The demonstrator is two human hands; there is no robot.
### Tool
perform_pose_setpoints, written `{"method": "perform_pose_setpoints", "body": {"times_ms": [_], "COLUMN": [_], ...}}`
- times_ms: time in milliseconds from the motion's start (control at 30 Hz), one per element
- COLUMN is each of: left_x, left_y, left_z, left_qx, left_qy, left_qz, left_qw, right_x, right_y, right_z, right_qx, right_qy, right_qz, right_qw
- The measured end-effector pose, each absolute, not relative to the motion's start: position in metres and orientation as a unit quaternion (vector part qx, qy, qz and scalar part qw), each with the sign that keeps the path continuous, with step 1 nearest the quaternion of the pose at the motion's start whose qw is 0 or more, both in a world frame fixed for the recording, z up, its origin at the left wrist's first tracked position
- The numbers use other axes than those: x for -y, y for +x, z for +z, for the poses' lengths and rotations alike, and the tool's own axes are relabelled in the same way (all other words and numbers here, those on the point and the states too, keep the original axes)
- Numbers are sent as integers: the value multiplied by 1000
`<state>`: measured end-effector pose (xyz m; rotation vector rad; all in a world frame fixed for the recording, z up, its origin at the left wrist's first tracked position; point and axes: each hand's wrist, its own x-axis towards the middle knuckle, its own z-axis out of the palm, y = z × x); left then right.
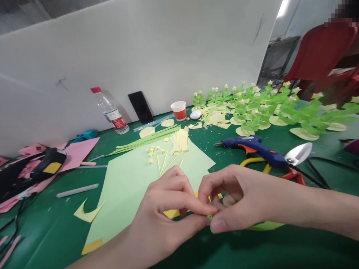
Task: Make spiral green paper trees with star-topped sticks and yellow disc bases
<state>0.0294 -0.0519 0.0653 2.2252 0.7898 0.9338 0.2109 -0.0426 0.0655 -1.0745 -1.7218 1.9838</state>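
My left hand [171,209] and my right hand [235,198] meet fingertip to fingertip low in the view. Both are closed in a pinch on a green paper strip [266,226]; a bit of it shows between the fingertips, and a longer part sticks out below my right wrist. My fingers hide most of the pinched end. Behind my left hand lies a pale green paper sheet [123,186], taped at a corner. On it rest several small paper stars [152,161], thin rolled sticks [168,164] and a bundle of pale yellow strips [179,142].
Beyond my right hand are a blue glue gun [252,145] and scissors [252,161]. Green paper plants [252,108] crowd the back right. A bottle [114,117], a phone [140,107] and a paper cup [178,111] stand near the white board [157,48].
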Motion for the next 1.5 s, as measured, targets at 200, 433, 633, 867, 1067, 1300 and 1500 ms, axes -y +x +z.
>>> {"method": "perform_pose_setpoints", "body": {"times_ms": [200, 433, 633, 867, 1067, 1300, 1500], "left_x": [50, 53, 50, 50, 49, 51, 52], "left_y": [33, 37, 31, 31, 33, 34, 34], "left_z": [63, 61, 63, 66, 65, 66, 63], "left_qx": [-356, -359, -284, -285, -361, -357, -305], "left_qy": [797, 803, 868, 870, 815, 837, 874], "left_qz": [355, 367, 351, 293, 349, 325, 349], "left_qw": [336, 304, 207, 277, 289, 256, 144], "right_x": [44, 50, 51, 47, 42, 49, 52], "right_y": [208, 201, 202, 209, 211, 203, 199], "right_z": [63, 58, 62, 66, 68, 59, 60], "right_qx": [622, 614, 590, 616, 640, 584, 554], "right_qy": [-370, -390, -402, -404, -380, -400, -405], "right_qz": [671, 651, 660, 655, 657, 684, 694], "right_qw": [162, 217, 234, 168, 119, 178, 220]}}
